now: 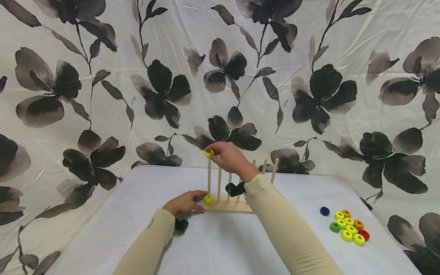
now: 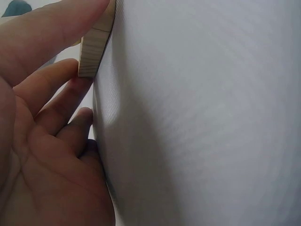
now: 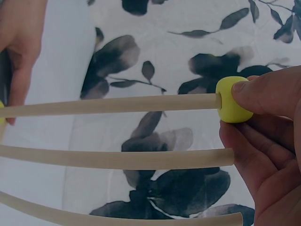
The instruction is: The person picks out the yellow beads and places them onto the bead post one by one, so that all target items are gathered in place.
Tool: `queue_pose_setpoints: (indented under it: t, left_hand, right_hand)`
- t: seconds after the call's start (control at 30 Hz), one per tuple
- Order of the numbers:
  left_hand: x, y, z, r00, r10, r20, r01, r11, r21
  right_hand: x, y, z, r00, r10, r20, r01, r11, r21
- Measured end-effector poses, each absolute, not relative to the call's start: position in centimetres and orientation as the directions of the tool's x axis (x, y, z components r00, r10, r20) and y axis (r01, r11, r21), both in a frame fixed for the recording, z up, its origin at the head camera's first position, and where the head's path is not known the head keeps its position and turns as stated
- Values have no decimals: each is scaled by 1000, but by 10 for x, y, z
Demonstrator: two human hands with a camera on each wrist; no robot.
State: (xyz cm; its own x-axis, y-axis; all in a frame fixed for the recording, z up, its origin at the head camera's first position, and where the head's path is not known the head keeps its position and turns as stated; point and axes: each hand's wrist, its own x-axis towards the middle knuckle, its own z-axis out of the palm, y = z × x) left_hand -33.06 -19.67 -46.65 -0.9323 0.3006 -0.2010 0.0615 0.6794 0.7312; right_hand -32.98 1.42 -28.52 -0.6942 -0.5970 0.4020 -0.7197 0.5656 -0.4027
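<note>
While the left hand [image 1: 185, 202] grips the left end of a wooden base [image 1: 223, 206], thumb on the near side and fingers beyond, it seems to be steadying the rack against sliding across the tabletop [image 1: 113, 229], left of the middle and toward the far edge. At the foot of the leftmost peg [image 1: 209, 177] sits one yellow bead [image 1: 208, 199], resting on the wood. Above it, at that peg's top, the right hand [image 1: 229, 157] pinches a second yellow bead [image 3: 230, 110] by its sides, thumb against fingers, probably to leave the hole free for the peg's tip, which meets it there. More pegs rise in a row to the right; the right forearm covers that end of the base, so I can't tell what lies at their feet. Toward the tabletop's right edge, likely kept within the right arm's reach, a dark blue bead [image 1: 324, 211] sits a little apart from a cluster: a green bead [image 1: 335, 227] on its left side, yellow beads [image 1: 350, 229] through the middle, two orange beads [image 1: 358, 224] and a red bead [image 1: 363, 235] farther right.
</note>
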Motion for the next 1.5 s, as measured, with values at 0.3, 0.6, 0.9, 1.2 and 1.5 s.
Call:
queue_pose_setpoints:
  t: [0.3,0.6,0.9,1.2,1.5]
  left_hand:
    - [-334,-198,-470,-932,289,-219,37,676,736]
    - [-336,-198,-472,-932,296,-210,53,682,729]
    - [-336,-199,-473,-931,300,-209,51,672,739]
    - [-335,-198,-471,-932,293,-214,42,673,738]
    - [-335,-198,-469,-934,301,-194,67,679,731]
  right_hand:
    - [-329,14,-286,-696,-596,401,-718,582,-382]
    - [-329,14,-286,-713,-588,382,-701,601,-383]
    - [-328,14,-287,-715,-582,387,-699,593,-400]
    - [-329,14,-287,-713,-587,383,-701,607,-374]
    - [-328,15,-286,-712,-594,374,-701,622,-348]
